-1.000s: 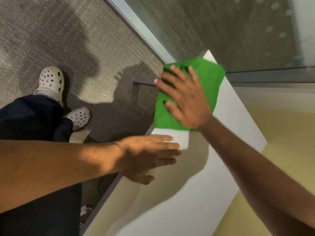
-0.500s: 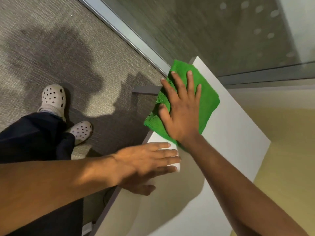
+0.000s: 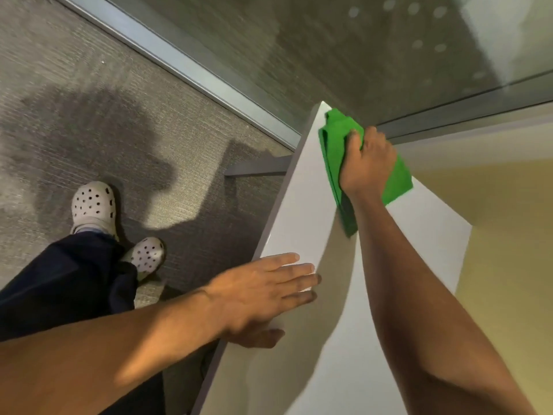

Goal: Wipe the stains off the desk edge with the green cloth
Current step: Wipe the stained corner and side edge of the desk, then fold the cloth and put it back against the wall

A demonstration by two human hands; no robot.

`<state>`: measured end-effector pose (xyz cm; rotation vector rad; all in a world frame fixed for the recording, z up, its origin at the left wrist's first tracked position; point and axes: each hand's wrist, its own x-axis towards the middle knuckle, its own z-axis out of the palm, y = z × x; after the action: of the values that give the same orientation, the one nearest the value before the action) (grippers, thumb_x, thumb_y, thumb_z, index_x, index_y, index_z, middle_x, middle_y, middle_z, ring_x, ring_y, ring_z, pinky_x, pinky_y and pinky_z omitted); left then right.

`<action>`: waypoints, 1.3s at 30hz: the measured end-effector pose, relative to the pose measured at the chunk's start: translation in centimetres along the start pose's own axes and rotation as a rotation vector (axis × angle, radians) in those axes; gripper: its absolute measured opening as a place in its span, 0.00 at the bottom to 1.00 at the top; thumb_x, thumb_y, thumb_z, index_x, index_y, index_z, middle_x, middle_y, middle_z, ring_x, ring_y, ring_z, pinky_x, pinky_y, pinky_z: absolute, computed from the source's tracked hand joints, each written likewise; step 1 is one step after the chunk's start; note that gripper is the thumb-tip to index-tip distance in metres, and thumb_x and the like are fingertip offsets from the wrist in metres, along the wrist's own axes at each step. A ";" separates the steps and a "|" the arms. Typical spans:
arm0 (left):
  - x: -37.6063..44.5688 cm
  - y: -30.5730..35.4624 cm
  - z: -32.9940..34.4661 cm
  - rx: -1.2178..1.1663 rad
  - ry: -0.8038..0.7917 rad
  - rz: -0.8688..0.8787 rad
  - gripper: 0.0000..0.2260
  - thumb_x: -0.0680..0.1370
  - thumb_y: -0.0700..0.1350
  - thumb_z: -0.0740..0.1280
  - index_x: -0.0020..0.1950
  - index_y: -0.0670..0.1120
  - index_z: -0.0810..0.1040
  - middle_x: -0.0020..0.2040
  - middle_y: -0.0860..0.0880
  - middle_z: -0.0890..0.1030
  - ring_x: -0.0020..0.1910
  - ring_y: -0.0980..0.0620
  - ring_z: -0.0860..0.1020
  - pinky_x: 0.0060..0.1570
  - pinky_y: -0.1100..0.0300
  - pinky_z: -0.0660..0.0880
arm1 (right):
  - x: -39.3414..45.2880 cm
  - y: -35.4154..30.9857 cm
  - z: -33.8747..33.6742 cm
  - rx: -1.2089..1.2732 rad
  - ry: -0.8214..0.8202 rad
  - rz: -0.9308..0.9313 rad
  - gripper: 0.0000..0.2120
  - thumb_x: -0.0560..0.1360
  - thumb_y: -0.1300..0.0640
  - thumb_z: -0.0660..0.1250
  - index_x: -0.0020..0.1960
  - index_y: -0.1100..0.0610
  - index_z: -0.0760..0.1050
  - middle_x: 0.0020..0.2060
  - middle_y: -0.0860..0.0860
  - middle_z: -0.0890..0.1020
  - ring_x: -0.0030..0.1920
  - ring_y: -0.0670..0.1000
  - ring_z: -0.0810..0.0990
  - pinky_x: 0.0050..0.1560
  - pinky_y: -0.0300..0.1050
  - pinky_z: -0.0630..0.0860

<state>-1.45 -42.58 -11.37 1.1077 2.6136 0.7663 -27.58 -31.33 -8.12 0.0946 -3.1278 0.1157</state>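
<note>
The right hand (image 3: pixel 366 163) has its grip closed on the green cloth (image 3: pixel 335 151), bunched against the far corner of the white counter (image 3: pixel 302 205), with folds trailing out on both sides of the grip. The cloth looks soft, light and limp (likely to crumple or slide under a loose hold), so a firm pinch through its folded middle seems best. The left hand (image 3: pixel 260 292) lies open and flat on the counter, well back from that grip; no containers are visible.
</note>
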 end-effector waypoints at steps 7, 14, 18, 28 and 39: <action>-0.1 0.2 -1.0 0.068 -0.004 0.013 0.37 0.81 0.64 0.56 0.86 0.47 0.54 0.88 0.45 0.51 0.86 0.45 0.44 0.78 0.48 0.24 | -0.6 -3.2 0.7 0.013 -0.094 0.148 0.25 0.86 0.43 0.50 0.79 0.50 0.68 0.79 0.52 0.70 0.83 0.58 0.59 0.81 0.75 0.47; -0.5 0.3 -1.1 0.109 -0.001 0.009 0.36 0.83 0.64 0.53 0.86 0.47 0.54 0.87 0.44 0.53 0.86 0.44 0.48 0.80 0.45 0.33 | -8.6 -2.8 0.7 0.003 -0.175 -0.357 0.32 0.86 0.36 0.48 0.87 0.44 0.48 0.87 0.44 0.50 0.87 0.57 0.45 0.82 0.73 0.42; -0.4 0.3 -1.3 0.071 0.008 0.002 0.36 0.81 0.64 0.56 0.86 0.47 0.57 0.87 0.45 0.57 0.86 0.46 0.51 0.81 0.46 0.36 | -11.4 -0.2 0.5 -0.062 -0.228 -0.513 0.34 0.85 0.32 0.47 0.87 0.43 0.47 0.87 0.43 0.48 0.87 0.55 0.41 0.82 0.75 0.44; -0.4 0.3 -0.5 0.094 0.011 -0.004 0.34 0.80 0.64 0.56 0.83 0.48 0.66 0.86 0.46 0.61 0.86 0.47 0.51 0.82 0.46 0.38 | -4.3 -2.3 0.7 0.030 -0.147 -0.237 0.33 0.84 0.33 0.46 0.87 0.43 0.50 0.87 0.43 0.53 0.87 0.56 0.48 0.83 0.72 0.47; -5.2 0.3 -4.1 -0.034 0.207 0.237 0.16 0.81 0.54 0.66 0.59 0.45 0.82 0.60 0.43 0.81 0.64 0.41 0.77 0.76 0.44 0.66 | -16.7 0.7 -1.0 -0.032 -0.346 -0.421 0.32 0.86 0.34 0.44 0.87 0.42 0.42 0.87 0.42 0.43 0.87 0.54 0.36 0.83 0.70 0.39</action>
<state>0.81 -47.67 -7.78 1.4161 2.6511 1.0202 -10.91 -29.55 -7.38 0.8515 -3.3517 0.0483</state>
